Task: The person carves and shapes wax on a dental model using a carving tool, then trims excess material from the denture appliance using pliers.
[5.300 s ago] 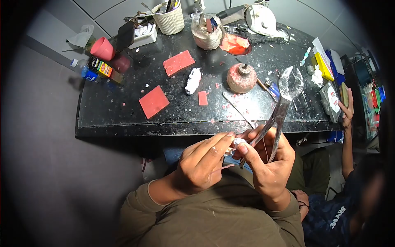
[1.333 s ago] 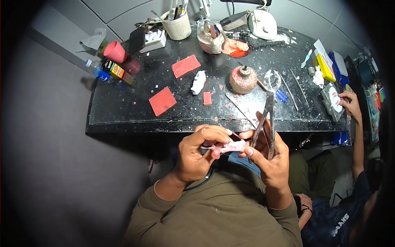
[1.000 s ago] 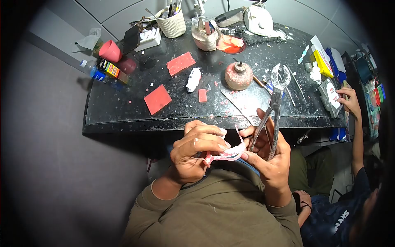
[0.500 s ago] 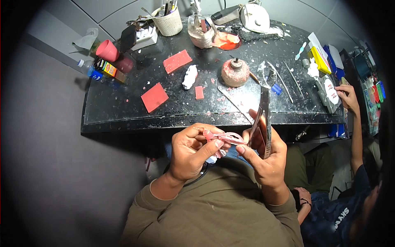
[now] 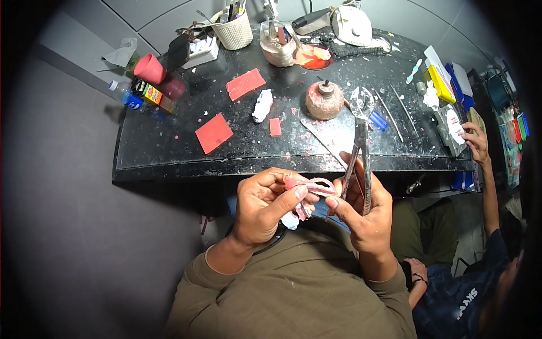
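White capitals "SKY" on dark shirt [image 5: 449,296] of person at lower right of frame, running diagonally; letters after it look like "M" and part of another, ending unclear. Small box [image 5: 148,92] at upper left: multicoloured print, too small to read. Bottle [image 5: 125,95] beside it: white marks on blue label [image 5: 134,102], illegible. White oval [image 5: 454,125] at right of frame: reddish marks, no legible word.

Pink cup [image 5: 149,69], near a blue-labelled bottle [image 5: 125,95] and a printed carton [image 5: 148,92]; woven basket [image 5: 234,34], holding pens [image 5: 232,11]; white rounded device [image 5: 352,26], by the wall [image 5: 409,25]; toothbrush [image 5: 414,71], near a yellow box [image 5: 440,85].
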A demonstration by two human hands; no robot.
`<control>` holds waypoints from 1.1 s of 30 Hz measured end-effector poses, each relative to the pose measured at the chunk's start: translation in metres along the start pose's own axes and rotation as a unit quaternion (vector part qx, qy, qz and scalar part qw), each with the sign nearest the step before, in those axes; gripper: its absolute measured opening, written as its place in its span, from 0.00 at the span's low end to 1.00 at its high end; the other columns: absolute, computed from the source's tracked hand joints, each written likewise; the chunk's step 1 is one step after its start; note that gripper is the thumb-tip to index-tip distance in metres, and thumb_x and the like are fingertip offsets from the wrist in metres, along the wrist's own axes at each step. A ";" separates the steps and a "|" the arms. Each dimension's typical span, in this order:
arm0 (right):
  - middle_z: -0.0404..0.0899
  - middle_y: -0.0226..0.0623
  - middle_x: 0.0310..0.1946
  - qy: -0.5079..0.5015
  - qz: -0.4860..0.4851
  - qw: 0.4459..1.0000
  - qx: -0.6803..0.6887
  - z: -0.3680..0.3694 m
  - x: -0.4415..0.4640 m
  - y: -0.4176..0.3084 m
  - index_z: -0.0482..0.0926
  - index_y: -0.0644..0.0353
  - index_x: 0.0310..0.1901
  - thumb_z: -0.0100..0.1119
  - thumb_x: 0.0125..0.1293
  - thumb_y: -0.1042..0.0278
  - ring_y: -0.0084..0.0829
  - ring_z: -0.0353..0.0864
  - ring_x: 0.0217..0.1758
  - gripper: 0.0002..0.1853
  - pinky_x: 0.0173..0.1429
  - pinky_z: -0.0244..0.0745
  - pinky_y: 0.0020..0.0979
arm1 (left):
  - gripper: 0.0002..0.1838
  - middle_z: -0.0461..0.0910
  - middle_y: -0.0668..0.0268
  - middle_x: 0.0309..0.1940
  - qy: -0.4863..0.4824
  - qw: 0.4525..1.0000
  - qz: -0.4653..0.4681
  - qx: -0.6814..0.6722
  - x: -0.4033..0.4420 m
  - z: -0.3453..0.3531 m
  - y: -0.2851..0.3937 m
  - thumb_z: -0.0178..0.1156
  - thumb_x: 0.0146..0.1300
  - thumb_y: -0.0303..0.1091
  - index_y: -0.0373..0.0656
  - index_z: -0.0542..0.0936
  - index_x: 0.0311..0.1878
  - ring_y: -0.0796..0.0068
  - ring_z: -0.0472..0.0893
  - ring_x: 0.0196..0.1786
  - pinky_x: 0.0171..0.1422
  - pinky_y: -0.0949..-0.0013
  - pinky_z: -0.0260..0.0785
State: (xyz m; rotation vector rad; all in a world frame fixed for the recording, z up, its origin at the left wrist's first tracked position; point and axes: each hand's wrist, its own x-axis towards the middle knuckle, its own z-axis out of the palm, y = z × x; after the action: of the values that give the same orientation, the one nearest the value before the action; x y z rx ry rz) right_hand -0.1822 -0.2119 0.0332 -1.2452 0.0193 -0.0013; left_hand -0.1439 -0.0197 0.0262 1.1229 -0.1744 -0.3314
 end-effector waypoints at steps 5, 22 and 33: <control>0.75 0.28 0.35 0.003 0.024 1.000 0.017 0.000 0.001 -0.002 0.63 0.70 0.74 0.67 0.67 0.82 0.16 0.76 0.38 0.35 0.41 0.74 0.21 | 0.15 0.86 0.42 0.43 -0.034 0.998 -0.050 -0.035 0.002 -0.007 -0.001 0.60 0.67 0.24 0.23 0.78 0.53 0.62 0.88 0.38 0.41 0.66 0.84; 0.79 0.34 0.37 0.038 0.023 0.998 0.049 -0.008 0.002 -0.004 0.62 0.75 0.72 0.66 0.66 0.82 0.19 0.80 0.33 0.35 0.36 0.80 0.24 | 0.33 0.81 0.34 0.53 -0.078 0.983 -0.076 -0.148 0.005 -0.009 -0.001 0.58 0.59 0.36 0.21 0.72 0.64 0.46 0.87 0.48 0.58 0.53 0.80; 0.76 0.30 0.35 0.035 0.018 0.996 0.080 -0.004 -0.008 -0.014 0.64 0.70 0.72 0.66 0.66 0.83 0.17 0.79 0.36 0.34 0.37 0.80 0.22 | 0.29 0.80 0.42 0.57 -0.122 0.979 -0.078 -0.145 0.005 -0.012 -0.009 0.61 0.61 0.23 0.23 0.70 0.66 0.58 0.85 0.56 0.65 0.58 0.76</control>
State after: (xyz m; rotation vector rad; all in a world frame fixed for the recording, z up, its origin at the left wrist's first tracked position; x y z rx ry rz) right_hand -0.1897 -0.2200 0.0452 -1.0846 0.1006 -0.0144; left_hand -0.1372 -0.0144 0.0132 0.8057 -0.2461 -0.6150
